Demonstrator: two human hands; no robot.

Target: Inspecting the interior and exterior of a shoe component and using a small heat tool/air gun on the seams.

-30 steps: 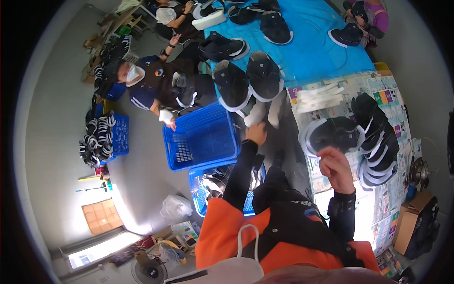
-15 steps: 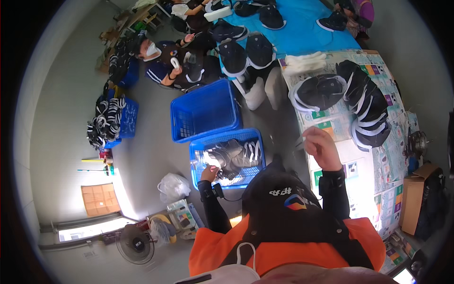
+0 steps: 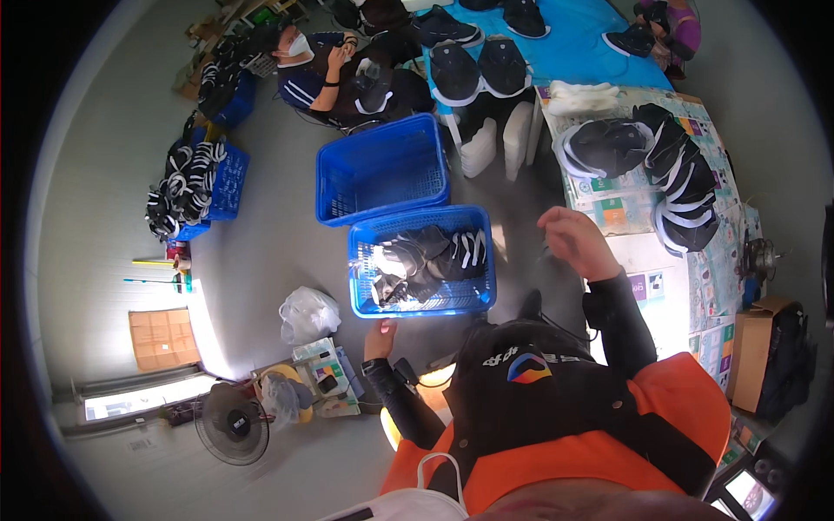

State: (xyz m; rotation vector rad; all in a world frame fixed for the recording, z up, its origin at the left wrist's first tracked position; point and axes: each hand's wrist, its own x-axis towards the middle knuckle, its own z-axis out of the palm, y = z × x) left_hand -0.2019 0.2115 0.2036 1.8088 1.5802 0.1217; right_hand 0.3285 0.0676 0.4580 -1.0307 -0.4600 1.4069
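A blue plastic basket (image 3: 354, 300) stands on the floor in front of me, with a pile of black caps with white edging (image 3: 426, 265) inside. Just outside its near left corner is my left hand (image 3: 380, 339), fingers loosely apart and nothing visible in them. My right hand (image 3: 580, 245) hovers beside the table's left edge, palm side partly hidden, fingers loosely bent and apart, holding nothing that shows. On the table (image 3: 643, 260) to my right lies a black cap (image 3: 605, 148) with a white rim, and a curved row of nested caps (image 3: 682, 187) beside it.
An empty-looking blue crate (image 3: 334, 208) sits behind the basket. Filled crates (image 3: 230, 182) line the left. A co-worker (image 3: 313, 74) sits beyond, near a blue-covered table (image 3: 582, 52). A plastic bag (image 3: 310, 314) and fan (image 3: 233, 425) are at left; a cardboard box (image 3: 756, 347) is at right.
My left hand has come out of the basket to its near side. My right hand has shifted slightly up and left in view. The co-worker's hands have drawn together.
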